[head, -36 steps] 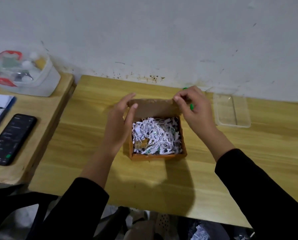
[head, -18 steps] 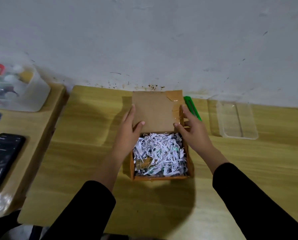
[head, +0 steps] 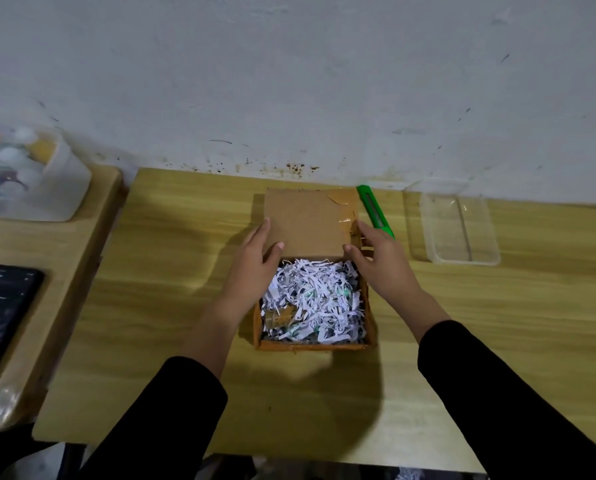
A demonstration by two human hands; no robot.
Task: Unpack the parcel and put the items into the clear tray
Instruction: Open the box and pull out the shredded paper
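An open brown cardboard box sits mid-table, filled with white shredded paper. A brownish item shows through the paper at the near left. The box lid is folded back flat toward the wall. My left hand holds the lid's left edge, thumb on top. My right hand holds the lid's right edge the same way. The clear tray stands to the right of the box by the wall, with nothing in it.
A green utility knife lies between the box and the tray. On a lower side table at the left are a black phone and a translucent container of small items. The wall runs along the table's far edge.
The lid has swung from upright to lying flat toward the wall, both hands following it. The view has tilted, so the box appears lower in the frame.
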